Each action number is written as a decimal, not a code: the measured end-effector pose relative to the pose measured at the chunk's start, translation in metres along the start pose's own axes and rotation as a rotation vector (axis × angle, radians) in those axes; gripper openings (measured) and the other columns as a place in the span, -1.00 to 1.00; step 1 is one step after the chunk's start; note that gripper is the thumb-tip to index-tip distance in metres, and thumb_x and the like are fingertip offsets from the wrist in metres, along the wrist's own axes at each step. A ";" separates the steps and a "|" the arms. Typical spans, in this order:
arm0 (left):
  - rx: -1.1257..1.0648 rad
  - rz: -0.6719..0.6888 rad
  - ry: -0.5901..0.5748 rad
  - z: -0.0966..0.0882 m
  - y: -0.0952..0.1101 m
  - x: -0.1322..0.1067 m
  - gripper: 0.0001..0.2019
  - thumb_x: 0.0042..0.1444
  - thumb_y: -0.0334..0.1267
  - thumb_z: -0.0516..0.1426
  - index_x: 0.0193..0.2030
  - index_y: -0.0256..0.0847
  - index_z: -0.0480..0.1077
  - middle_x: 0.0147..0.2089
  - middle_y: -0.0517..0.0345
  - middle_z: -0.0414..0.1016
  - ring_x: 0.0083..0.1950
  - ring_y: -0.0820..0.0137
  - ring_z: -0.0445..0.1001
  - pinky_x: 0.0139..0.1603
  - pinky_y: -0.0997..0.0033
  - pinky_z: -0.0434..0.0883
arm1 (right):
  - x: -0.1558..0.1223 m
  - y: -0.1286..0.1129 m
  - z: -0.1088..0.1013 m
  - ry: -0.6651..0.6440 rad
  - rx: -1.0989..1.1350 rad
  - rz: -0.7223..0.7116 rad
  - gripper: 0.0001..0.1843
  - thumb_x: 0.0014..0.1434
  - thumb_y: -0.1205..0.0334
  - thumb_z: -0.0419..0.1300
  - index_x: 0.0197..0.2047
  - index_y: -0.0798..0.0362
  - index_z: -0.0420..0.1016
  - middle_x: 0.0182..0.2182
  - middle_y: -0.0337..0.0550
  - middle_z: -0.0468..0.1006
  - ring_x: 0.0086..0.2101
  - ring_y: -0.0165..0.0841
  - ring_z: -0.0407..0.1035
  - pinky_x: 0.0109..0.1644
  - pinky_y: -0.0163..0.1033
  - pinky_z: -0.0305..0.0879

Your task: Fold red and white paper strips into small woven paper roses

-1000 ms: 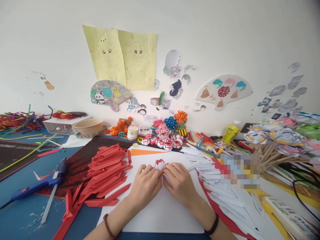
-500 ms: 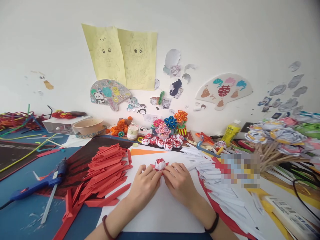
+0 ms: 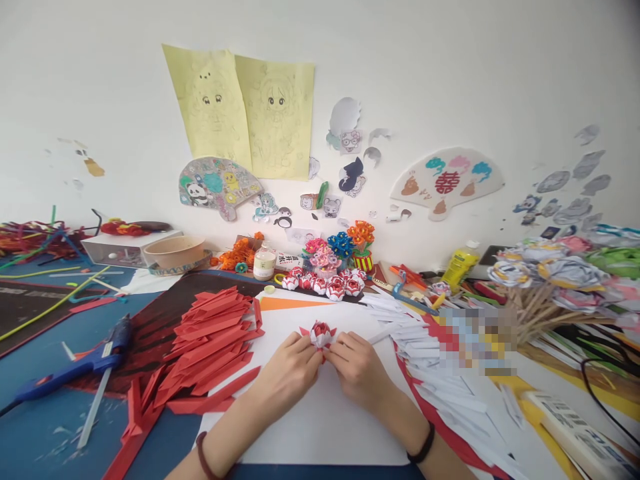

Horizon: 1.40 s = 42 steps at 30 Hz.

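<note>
A small red-and-white folded paper lotus (image 3: pixel 321 333) sits over the white sheet (image 3: pixel 325 427) at the table's centre. My left hand (image 3: pixel 289 370) pinches its left underside, fingers closed on it. From the other side my right hand (image 3: pixel 358 368) grips the same flower, fingertips meeting the left ones beneath it. A heap of folded red paper strips (image 3: pixel 210 347) lies just left of my left hand. Folded white strips (image 3: pixel 430 360) spread to the right of my right hand.
A row of finished paper lotuses (image 3: pixel 325 285) stands behind the sheet, with small flower pots (image 3: pixel 350 243) and a jar (image 3: pixel 263 262). A blue glue gun (image 3: pixel 70 367) lies at the left. Paper roses on sticks (image 3: pixel 550 280) and a yellow bottle (image 3: pixel 460 265) fill the right.
Both hands have drawn slightly toward me and closed tighter under the lotus. Red petals now show around the flower's base, and it looks redder on top.
</note>
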State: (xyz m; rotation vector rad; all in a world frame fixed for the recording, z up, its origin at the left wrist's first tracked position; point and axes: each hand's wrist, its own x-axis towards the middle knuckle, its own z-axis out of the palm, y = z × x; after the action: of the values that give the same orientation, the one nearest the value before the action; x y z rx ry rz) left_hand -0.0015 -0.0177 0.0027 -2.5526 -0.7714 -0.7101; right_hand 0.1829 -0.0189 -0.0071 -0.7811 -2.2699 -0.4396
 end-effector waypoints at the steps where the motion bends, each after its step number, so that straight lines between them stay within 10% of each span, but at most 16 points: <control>1: -0.006 0.007 0.002 -0.001 0.000 0.001 -0.76 0.23 -0.48 -0.02 -0.46 -0.23 0.25 -0.50 0.17 0.31 -0.41 0.38 0.22 -0.36 0.31 0.12 | 0.000 0.000 0.000 0.000 0.002 -0.007 -0.58 0.28 0.50 -0.13 -0.49 0.09 0.42 -0.56 -0.14 0.36 -0.45 -0.33 0.14 -0.40 -0.20 0.02; 9: -0.032 0.061 0.047 -0.003 -0.002 0.004 -0.72 0.26 -0.48 -0.05 -0.49 -0.23 0.23 -0.51 0.16 0.30 -0.43 0.39 0.23 -0.40 0.33 0.12 | 0.000 0.000 0.001 -0.002 0.067 0.002 -0.56 0.28 0.50 -0.16 -0.53 0.09 0.38 -0.56 -0.14 0.36 -0.45 -0.33 0.15 -0.40 -0.21 0.05; 19: -0.054 -0.167 0.068 -0.007 0.001 0.002 -0.86 0.29 -0.35 0.00 -0.21 -0.21 0.38 -0.35 0.13 0.44 -0.28 0.33 0.29 -0.24 0.27 0.14 | 0.002 0.001 -0.005 0.080 0.238 0.354 -0.75 0.24 0.43 0.08 -0.38 0.02 0.52 -0.49 -0.19 0.52 -0.41 -0.33 0.25 -0.35 -0.23 0.18; 31: -0.214 -0.205 0.029 -0.016 0.003 0.005 -0.80 0.30 -0.35 -0.03 -0.16 -0.13 0.42 -0.17 0.11 0.47 -0.16 0.33 0.28 -0.14 0.23 0.15 | 0.007 -0.001 -0.015 0.100 0.313 0.356 -0.72 0.18 0.49 0.08 -0.46 0.02 0.47 -0.52 -0.22 0.49 -0.42 -0.33 0.26 -0.37 -0.22 0.19; 42: -0.432 -0.546 0.138 -0.018 0.004 0.008 -0.83 0.30 -0.22 0.01 -0.23 -0.11 0.41 -0.22 0.15 0.41 -0.18 0.32 0.28 -0.19 0.27 0.17 | 0.018 -0.013 -0.024 0.142 0.417 0.498 -0.95 0.16 0.33 0.25 -0.34 0.02 0.47 -0.37 -0.17 0.42 -0.31 -0.28 0.29 -0.25 -0.19 0.28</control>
State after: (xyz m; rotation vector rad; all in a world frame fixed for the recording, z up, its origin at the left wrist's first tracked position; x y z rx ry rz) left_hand 0.0004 -0.0264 0.0209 -2.6242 -1.4205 -1.3324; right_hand 0.1757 -0.0338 0.0218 -1.0102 -1.8546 0.1996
